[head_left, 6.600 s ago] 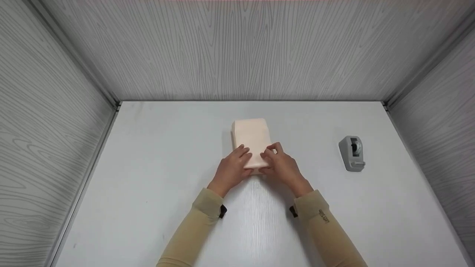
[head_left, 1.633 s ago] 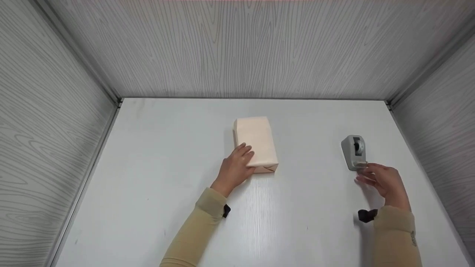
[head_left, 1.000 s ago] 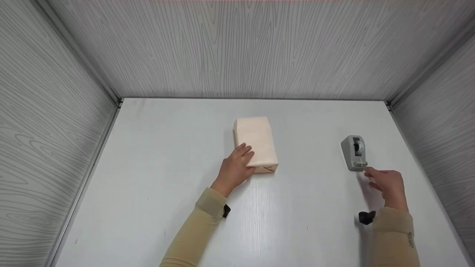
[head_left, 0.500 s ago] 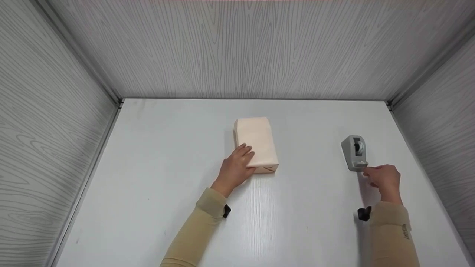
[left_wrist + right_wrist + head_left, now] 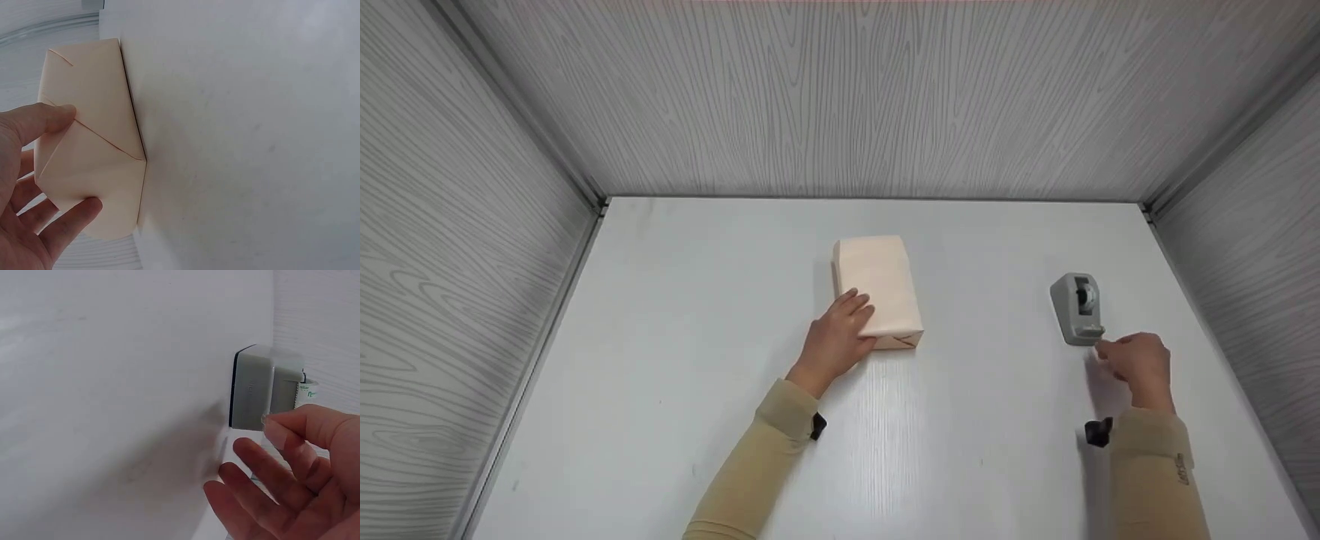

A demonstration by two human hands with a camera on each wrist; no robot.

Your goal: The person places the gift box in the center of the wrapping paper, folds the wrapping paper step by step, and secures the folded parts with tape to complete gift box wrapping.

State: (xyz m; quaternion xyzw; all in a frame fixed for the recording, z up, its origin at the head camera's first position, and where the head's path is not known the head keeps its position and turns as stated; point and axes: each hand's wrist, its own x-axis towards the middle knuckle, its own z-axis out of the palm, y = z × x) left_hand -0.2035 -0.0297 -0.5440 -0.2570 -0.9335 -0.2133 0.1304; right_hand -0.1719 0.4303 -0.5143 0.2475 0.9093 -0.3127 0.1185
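A box wrapped in pale peach paper [image 5: 879,277] lies on the table, its folded end facing me. My left hand [image 5: 832,349] grips its near left corner. In the left wrist view the thumb presses the end flap [image 5: 93,149], and the fingers lie along the top and side. At the right stands a grey tape dispenser [image 5: 1065,311] with a roll of clear tape [image 5: 306,392]. Just off its near end, my right hand [image 5: 1140,364] pinches a small piece of clear tape [image 5: 266,418] between thumb and index finger. The other fingers are loosely bent.
The white table [image 5: 735,262] is bounded by grey wood-grain panels at the back [image 5: 840,97] and on both sides. Between the box and the dispenser lies a stretch of tabletop.
The right hand has left the box for the dispenser, and its thumb and index finger have come together on the tape. The left hand has stayed on the box.
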